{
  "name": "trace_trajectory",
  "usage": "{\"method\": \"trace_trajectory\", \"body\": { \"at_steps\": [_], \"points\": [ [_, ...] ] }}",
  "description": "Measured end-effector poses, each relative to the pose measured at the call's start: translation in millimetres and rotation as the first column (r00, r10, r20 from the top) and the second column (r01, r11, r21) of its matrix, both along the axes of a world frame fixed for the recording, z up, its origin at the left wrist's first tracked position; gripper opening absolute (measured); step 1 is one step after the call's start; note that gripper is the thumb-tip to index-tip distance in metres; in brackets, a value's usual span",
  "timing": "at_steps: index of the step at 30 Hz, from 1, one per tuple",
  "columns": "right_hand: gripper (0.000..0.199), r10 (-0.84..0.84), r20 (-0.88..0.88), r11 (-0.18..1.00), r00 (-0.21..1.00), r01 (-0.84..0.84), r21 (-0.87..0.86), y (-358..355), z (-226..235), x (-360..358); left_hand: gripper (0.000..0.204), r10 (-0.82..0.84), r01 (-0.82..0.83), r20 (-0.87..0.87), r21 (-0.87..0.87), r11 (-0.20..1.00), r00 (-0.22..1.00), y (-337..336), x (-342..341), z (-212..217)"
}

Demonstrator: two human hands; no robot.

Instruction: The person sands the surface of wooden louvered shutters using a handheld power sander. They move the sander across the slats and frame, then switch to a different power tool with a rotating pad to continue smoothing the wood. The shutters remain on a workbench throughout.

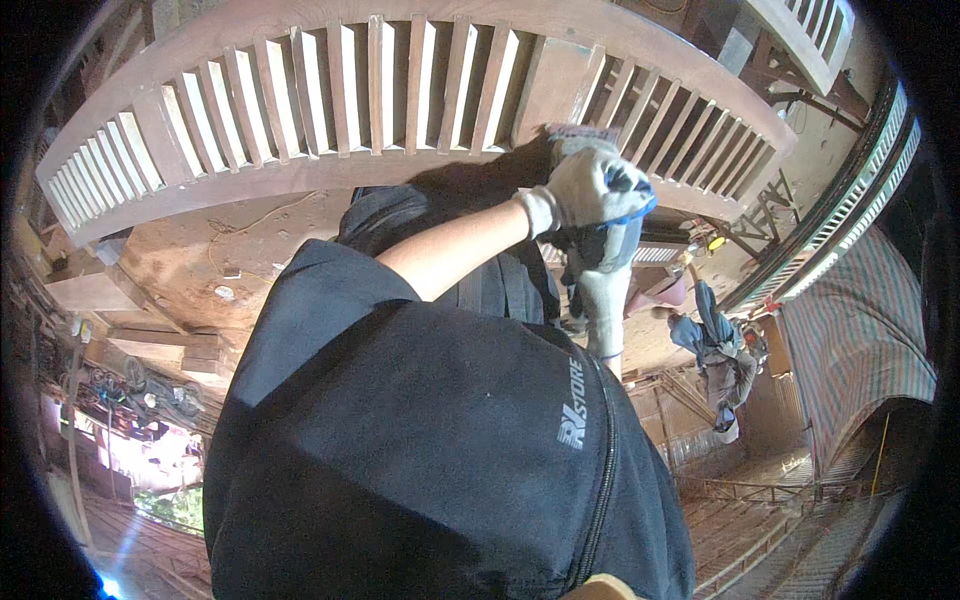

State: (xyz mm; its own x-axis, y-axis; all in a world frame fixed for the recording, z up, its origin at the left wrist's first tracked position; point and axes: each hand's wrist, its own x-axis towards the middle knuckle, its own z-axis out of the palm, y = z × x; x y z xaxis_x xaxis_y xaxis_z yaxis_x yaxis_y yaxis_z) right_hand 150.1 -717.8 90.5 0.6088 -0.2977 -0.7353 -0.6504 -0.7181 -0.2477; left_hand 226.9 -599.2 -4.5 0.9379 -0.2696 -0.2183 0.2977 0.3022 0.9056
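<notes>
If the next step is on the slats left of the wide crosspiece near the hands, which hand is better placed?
Probably the left hand: its forearm enters from the same side as those slats, and it overlaps the right hand, partly hiding it. What either hand grips is unclear.

You have brown floor [180,255] around you, a striped sheet [860,330] at your right, and a bright opening [150,460] at lower left.

The 2 gloves [583,197] are whitish grey, with blue showing. Far, the slatted panel [240,187] is pinkish brown. Near, the top [420,400] is black with pale lettering; right, grey-green sheeting [850,320] has reddish stripes.
</notes>
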Motion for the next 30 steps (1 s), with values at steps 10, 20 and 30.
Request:
{"method": "trace_trajectory", "body": {
  "at_steps": [10,20,30],
  "points": [
    [0.05,0.269,0.256,0.963,0.929,-0.257,-0.078,2.3,6.9,-4.1,0.018,-0.057,0.057,-0.062,-0.004,0.998,0.996,-2.2,-3.9,9.6],
    [0.046,0.083,0.18,0.996,0.98,-0.087,0.015,-4.8,-8.7,33.7,0.025,0.029,-0.029,-0.041,-0.014,0.999,0.999,-8.9,44.3,-6.4],
    [0.07,0.223,0.122,0.975,0.967,-0.221,-0.032,3.5,2.1,-0.6,0.02,0.003,-0.003,0.005,-0.01,1.0,1.0,-2.6,-0.3,6.4]
  ]
}}
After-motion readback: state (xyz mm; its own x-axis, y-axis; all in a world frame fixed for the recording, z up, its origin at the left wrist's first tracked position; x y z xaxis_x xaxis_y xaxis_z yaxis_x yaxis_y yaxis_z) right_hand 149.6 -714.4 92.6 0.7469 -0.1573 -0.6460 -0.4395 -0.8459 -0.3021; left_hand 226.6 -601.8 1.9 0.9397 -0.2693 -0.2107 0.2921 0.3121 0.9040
